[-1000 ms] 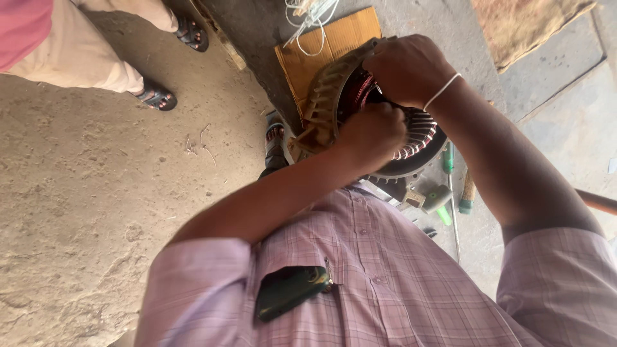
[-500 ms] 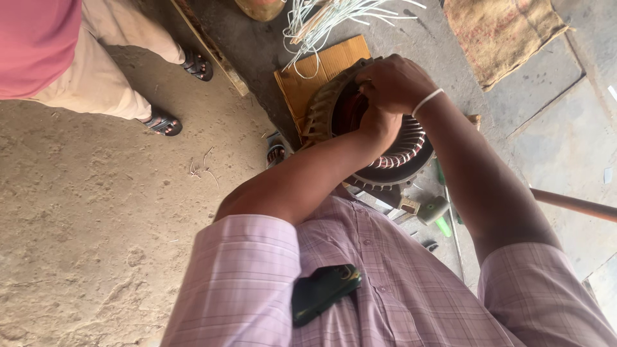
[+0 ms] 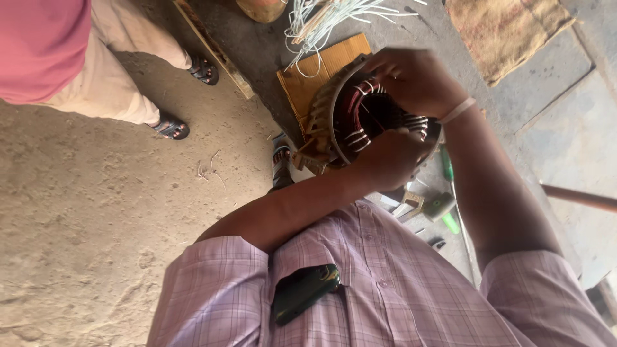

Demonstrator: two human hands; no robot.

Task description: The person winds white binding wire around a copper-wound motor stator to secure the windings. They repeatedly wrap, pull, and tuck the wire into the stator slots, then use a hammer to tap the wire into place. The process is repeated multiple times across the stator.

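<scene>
A round motor stator (image 3: 334, 122) with a ribbed metal housing lies on the ground in front of me. Dark red copper windings tied with white bands show inside it. My left hand (image 3: 385, 160) is closed against the stator's near rim and covers the lower part of the windings. My right hand (image 3: 414, 80) grips the far upper rim, fingers curled onto the coils. A pale band circles my right wrist. The stator's right side is hidden behind both hands.
A piece of brown cardboard (image 3: 321, 64) lies under the stator, with a bundle of white strips (image 3: 321, 19) beyond it. A green-handled screwdriver (image 3: 447, 170) and small tools lie nearby. A burlap sack (image 3: 508, 29) is at upper right. Another person's sandalled feet (image 3: 170, 128) stand left. A dark phone (image 3: 302, 292) sits in my shirt pocket.
The view has drawn closer. My right hand slid to the stator's upper right rim, uncovering more of the red windings. My left hand stays at the near rim.
</scene>
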